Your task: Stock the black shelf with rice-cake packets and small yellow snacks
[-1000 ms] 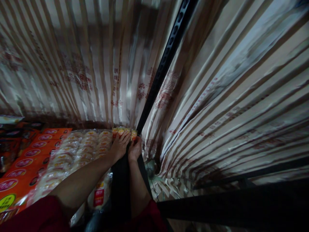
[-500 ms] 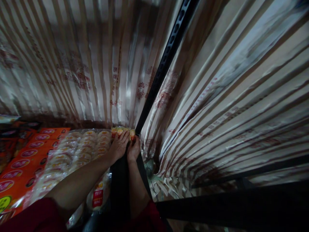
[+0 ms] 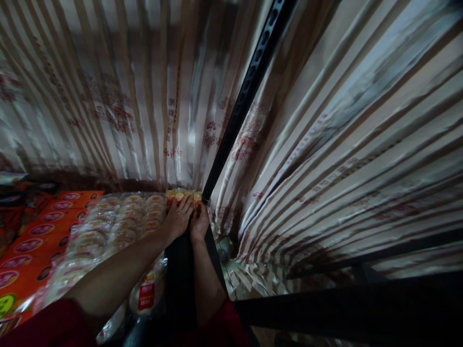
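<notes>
Both my hands reach to the back of a shelf, at a small snack packet [image 3: 183,196] with yellow and red print. My left hand [image 3: 177,219] lies on it with fingers stretched over its front. My right hand [image 3: 199,222] grips its right end, fingers curled, right beside the black slotted shelf post [image 3: 249,91]. The packet stands against a striped satin curtain [image 3: 137,106]. Left of the packet lie rows of clear-wrapped round cakes [image 3: 119,221].
Orange snack boxes [image 3: 39,236] fill the shelf's left side. The striped curtain also hangs at the right [image 3: 343,144], behind the post. A black shelf rail [image 3: 347,303] crosses the lower right. A dark gap lies under my forearms.
Hardly anything differs. Both hands stay on the packet; the view has shifted slightly, so the hands and packet sit a little higher and further left.
</notes>
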Demonstrator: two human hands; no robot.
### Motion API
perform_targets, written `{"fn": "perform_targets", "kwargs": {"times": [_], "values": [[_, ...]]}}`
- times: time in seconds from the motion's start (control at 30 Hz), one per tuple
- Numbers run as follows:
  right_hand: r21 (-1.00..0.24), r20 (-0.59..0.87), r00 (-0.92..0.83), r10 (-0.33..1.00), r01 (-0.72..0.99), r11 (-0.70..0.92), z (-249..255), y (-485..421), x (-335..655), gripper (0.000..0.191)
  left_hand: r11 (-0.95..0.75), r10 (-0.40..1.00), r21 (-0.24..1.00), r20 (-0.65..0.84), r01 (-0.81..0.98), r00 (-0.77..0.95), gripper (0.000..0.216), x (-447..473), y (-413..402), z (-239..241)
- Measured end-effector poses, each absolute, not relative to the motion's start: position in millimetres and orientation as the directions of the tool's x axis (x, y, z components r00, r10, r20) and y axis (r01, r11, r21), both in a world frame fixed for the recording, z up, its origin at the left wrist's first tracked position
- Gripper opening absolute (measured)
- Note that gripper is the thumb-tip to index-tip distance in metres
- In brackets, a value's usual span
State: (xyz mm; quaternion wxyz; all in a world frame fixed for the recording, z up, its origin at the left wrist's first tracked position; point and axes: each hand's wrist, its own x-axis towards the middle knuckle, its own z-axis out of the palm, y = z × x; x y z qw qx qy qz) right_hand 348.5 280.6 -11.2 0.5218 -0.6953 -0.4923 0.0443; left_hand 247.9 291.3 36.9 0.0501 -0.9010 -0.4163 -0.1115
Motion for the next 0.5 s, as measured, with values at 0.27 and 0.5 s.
{"fn": "perform_targets", "kwargs": {"times": [0.27,0.5], "values": [[-0.762,0.463,0.481,0.745,0.645,0.057,-13.0,280.1,348.4,0.039,-0.636,0.750,0.000,0.234,0.772,0.619,0.049,248.6,292.8,34.7],[-0.725,0.466,0.451,0.761,0.688,0.036,-8.8,278.8,345.9,0.046,-0.623,0.767,0.005,0.203,0.782,0.609,0.050,252.4,292.1,33.4]]}}
